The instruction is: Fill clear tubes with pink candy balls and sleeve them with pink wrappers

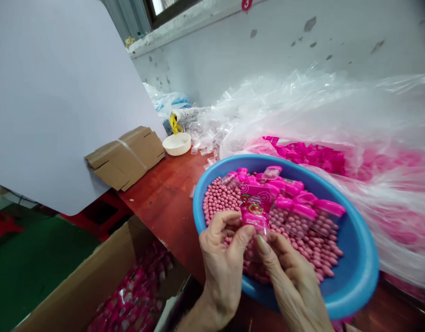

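Between my left hand [223, 265] and my right hand [293, 279] is a small candy container [256, 217] with a pink top, a printed pink label and a clear lower part. Thumbs and fingers of both hands pinch it near its lower end, over a blue basin [359, 272]. Loose round pink candies [219, 199] fill much of the basin. Several more clear containers with pink caps [304, 211] lie on the candies, some with candies inside. My fingers partly cover the lower end of the held container.
Behind the basin, a clear plastic bag [378, 115] holds bright pink parts [312, 157]. Small clear plastic pieces [207, 138], a white bowl [177, 144] and flattened cardboard [127, 157] lie on the red table [157, 184]. An open carton [91, 276] of pink packs [136, 290] stands below left.
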### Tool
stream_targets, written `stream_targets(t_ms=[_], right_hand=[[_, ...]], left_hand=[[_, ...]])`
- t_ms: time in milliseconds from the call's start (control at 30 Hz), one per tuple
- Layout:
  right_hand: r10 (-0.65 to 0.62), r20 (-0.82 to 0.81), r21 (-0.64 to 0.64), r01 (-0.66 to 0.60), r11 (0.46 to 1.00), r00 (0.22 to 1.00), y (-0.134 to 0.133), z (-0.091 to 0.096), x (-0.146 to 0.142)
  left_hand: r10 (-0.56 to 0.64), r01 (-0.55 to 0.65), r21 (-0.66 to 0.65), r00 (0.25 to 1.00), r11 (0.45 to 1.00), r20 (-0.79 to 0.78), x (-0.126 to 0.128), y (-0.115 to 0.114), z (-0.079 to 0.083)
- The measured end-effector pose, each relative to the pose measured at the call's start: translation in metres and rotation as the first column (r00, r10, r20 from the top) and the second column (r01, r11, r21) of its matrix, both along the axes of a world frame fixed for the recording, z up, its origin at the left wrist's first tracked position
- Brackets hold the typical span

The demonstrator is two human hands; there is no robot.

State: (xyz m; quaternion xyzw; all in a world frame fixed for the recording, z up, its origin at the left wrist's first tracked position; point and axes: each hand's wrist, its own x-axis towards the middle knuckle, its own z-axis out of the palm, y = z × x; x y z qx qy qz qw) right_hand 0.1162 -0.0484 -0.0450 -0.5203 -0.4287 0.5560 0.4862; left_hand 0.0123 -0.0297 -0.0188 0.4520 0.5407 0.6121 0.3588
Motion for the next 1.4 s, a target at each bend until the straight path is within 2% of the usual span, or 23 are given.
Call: stream_targets(t_ms=[67, 133, 200, 300, 500, 633, 733, 867, 1000, 1133, 1300, 1367, 1400], right_hand=[[-0.002, 0.013, 0.043, 0.001, 0.999, 1.000, 0.002, 0.004, -0.002], [-0.015, 0.055, 0.100, 0.009, 0.995, 0.998, 0.004, 0.009, -0.004], [-0.034, 0.116, 0.146, 0.017, 0.989, 0.993, 0.004, 0.012, -0.005], [-0.046, 0.169, 0.167, 0.018, 0.986, 0.985, 0.003, 0.015, -0.005], [-0.024, 0.211, 0.138, -0.005, 0.990, 0.977, 0.003, 0.011, -0.003], [-0.022, 0.265, 0.128, -0.012, 0.992, 0.964, 0.004, 0.009, -0.002], [-0.025, 0.302, 0.141, -0.019, 0.990, 0.953, 0.003, 0.009, 0.000], [-0.036, 0.313, 0.124, -0.003, 0.992, 0.949, -0.003, 0.007, 0.001], [-0.155, 0.276, 0.119, 0.127, 0.985, 0.949, -0.007, 0.006, -0.002], [-0.258, 0.342, 0.172, 0.209, 0.963, 0.903, -0.009, 0.007, -0.007], [-0.354, 0.422, 0.153, 0.320, 0.935, 0.835, -0.008, 0.008, -0.008], [-0.360, 0.378, 0.122, 0.339, 0.933, 0.853, -0.006, 0.009, -0.007], [-0.345, 0.345, 0.104, 0.330, 0.938, 0.873, -0.005, 0.009, -0.006]], left_hand=[[0.056, -0.022, 0.152, 0.973, 0.988, -0.225, -0.005, -0.001, -0.004], [0.041, 0.067, 0.250, 0.914, 0.966, -0.403, -0.010, -0.001, -0.004], [-0.012, 0.163, 0.273, 0.876, 0.948, -0.482, -0.015, 0.001, 0.001], [-0.105, 0.283, 0.245, 0.825, 0.927, -0.555, -0.026, 0.008, 0.013], [-0.287, 0.487, 0.113, 0.669, 0.866, -0.685, -0.045, 0.024, 0.029], [-0.343, 0.574, 0.074, 0.581, 0.815, -0.738, -0.050, 0.032, 0.033], [-0.360, 0.609, 0.063, 0.545, 0.790, -0.757, -0.049, 0.036, 0.035], [-0.353, 0.606, 0.064, 0.541, 0.793, -0.763, -0.044, 0.035, 0.033], [-0.326, 0.570, 0.086, 0.580, 0.817, -0.747, -0.035, 0.031, 0.025], [-0.311, 0.526, 0.100, 0.634, 0.845, -0.708, -0.027, 0.029, 0.016], [-0.398, 0.539, 0.057, 0.686, 0.841, -0.609, -0.019, 0.018, 0.008], [-0.460, 0.568, 0.039, 0.704, 0.822, -0.541, -0.019, 0.014, 0.006], [-0.463, 0.550, 0.038, 0.735, 0.834, -0.496, -0.021, 0.013, 0.006]])
